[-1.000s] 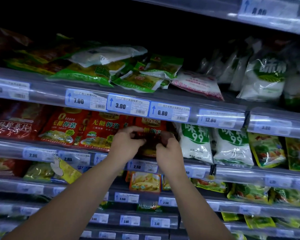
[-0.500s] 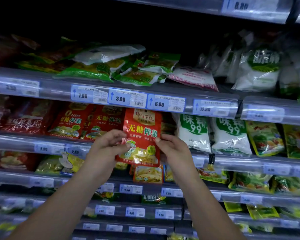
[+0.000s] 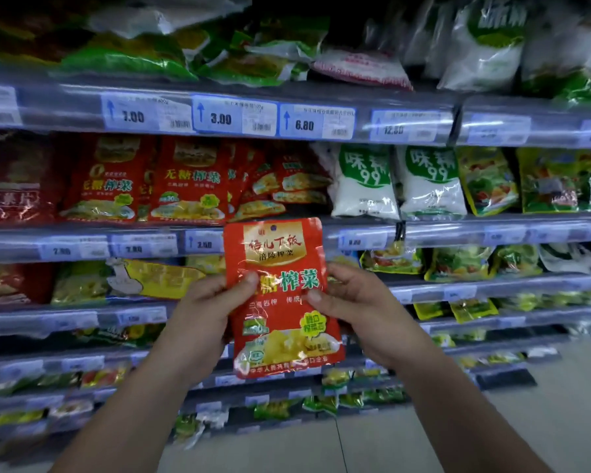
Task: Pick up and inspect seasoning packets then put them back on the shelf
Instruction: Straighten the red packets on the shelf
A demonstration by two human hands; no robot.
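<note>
A red seasoning packet [image 3: 280,322] with yellow pickle art and green-white lettering is held upright in front of the shelves, its printed face toward me. My left hand [image 3: 207,302] grips its left edge, thumb on the front. My right hand [image 3: 352,302] grips the right edge the same way. Behind and above it, a row of matching red packets [image 3: 188,182] stands on the shelf [image 3: 144,242], with a loose leaning pile [image 3: 287,186] where the row ends.
White bags marked 99 [image 3: 365,182] stand right of the red row, green-yellow packets [image 3: 485,179] further right. The upper shelf rail [image 3: 232,114] carries blue price tags. Lower shelves hold several small packets. Pale floor [image 3: 423,438] lies at bottom right.
Both hands drew the red packet out of the shelf row and brought it down and toward me. The view shifted downward, showing more lower shelves and floor.
</note>
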